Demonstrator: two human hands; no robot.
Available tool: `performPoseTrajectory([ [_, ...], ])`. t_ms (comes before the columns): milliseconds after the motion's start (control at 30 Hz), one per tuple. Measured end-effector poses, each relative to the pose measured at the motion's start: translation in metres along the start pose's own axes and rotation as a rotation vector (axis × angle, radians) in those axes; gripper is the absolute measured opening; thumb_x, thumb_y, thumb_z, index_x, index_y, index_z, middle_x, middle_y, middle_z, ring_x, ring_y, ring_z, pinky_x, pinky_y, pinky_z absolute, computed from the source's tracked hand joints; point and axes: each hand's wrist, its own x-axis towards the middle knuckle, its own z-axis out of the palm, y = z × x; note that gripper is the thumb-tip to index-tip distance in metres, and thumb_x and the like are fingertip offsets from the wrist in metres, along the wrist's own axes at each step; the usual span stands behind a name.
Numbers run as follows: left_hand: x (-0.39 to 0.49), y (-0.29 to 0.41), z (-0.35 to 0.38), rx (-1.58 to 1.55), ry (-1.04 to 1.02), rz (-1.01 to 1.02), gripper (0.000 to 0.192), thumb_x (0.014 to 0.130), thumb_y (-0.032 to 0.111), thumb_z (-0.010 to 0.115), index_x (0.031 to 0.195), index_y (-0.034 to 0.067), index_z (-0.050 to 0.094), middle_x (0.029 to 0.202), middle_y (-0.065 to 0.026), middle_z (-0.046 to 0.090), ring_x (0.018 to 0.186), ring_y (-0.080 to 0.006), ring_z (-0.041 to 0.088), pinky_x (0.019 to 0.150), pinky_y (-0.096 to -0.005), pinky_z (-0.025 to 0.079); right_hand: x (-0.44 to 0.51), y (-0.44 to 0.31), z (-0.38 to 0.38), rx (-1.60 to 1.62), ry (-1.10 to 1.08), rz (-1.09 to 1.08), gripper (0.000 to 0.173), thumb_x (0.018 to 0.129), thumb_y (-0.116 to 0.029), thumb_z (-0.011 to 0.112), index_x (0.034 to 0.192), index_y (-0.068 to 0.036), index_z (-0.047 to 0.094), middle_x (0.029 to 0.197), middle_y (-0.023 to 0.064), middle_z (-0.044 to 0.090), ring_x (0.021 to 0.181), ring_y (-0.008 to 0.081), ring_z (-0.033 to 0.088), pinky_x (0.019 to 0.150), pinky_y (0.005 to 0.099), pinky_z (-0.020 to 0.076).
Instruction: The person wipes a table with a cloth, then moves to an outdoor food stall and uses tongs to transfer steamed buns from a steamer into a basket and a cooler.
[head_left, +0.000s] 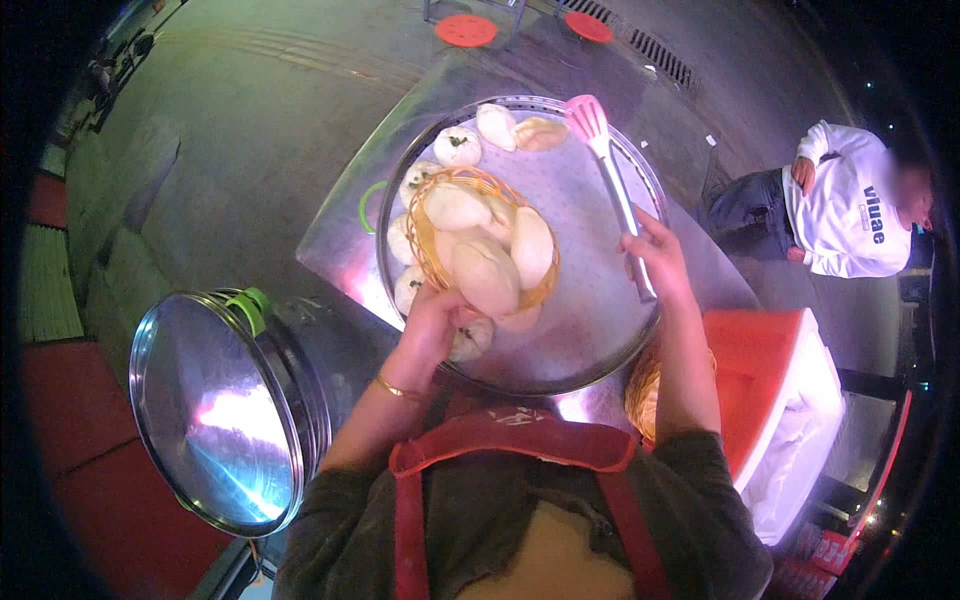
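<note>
My left hand (429, 326) grips the near rim of a woven basket (421, 247), which holds several pale oval buns (484, 276). Below the basket is a round metal steamer tray (592, 322). Along the tray's left side sit round steamed buns (457, 146) with dark bits on top, partly hidden by the basket. A smooth white bun (496, 125) and a browner, folded one (541, 134) lie at the far edge. In my right hand (654, 251) is the metal handle of tongs (616, 187); their pink slotted head points away over the tray's far right rim.
Stacked metal steamers with a shiny lid (217, 412) stand at the left. A red and white box (750, 367) and a wicker basket (643, 394) are near my right arm. A person in a white sweatshirt (847, 199) stands at the right. Red stools (466, 31) stand beyond the table.
</note>
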Motion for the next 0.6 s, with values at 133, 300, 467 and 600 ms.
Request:
performPoseTrajectory([
  [133,0.011,-0.005,0.002,0.039,0.024,0.012,0.047,0.08,-0.005,0.054,0.127,-0.006,0.047,0.112,-0.0166,0.063,0.091,-0.0254,0.068,0.073,-0.0331,0.06,-0.037,-0.008,-0.01,-0.095,-0.032,-0.07,0.07,0.076,-0.012,0.077,0.137,0.004,0.046,0.111,0.0114,0.064,0.101,0.016,0.059,0.09,0.0287,0.0465],
  [300,0.013,-0.008,0.0,0.015,-0.043,0.018,0.051,0.079,-0.006,0.053,0.13,-0.006,0.045,0.116,-0.0174,0.061,0.094,-0.0259,0.067,0.074,-0.0337,0.06,-0.018,0.003,-0.014,-0.581,0.058,-0.094,0.073,0.07,-0.027,0.077,0.135,-0.004,0.051,0.104,0.0155,0.067,0.095,0.0237,0.064,0.086,0.0337,0.0494],
  [467,0.004,-0.006,-0.007,0.035,-0.018,-0.011,0.052,0.079,-0.005,0.053,0.13,-0.006,0.044,0.116,-0.0172,0.061,0.094,-0.0266,0.067,0.076,-0.035,0.06,0.034,-0.011,-0.022,-1.092,0.039,-0.374,0.073,0.069,-0.034,0.075,0.137,-0.022,0.05,0.103,0.0169,0.066,0.094,0.0335,0.065,0.081,0.0423,0.0525],
  [600,-0.008,-0.006,-0.011,0.032,0.021,0.006,0.052,0.079,-0.006,0.053,0.131,-0.005,0.045,0.119,-0.0173,0.06,0.099,-0.0278,0.066,0.077,-0.0363,0.059,0.083,-0.036,-0.032,-1.289,0.018,-0.363,0.075,0.07,-0.029,0.075,0.14,-0.023,0.047,0.108,0.015,0.065,0.099,0.0308,0.064,0.087,0.0417,0.0501],
])
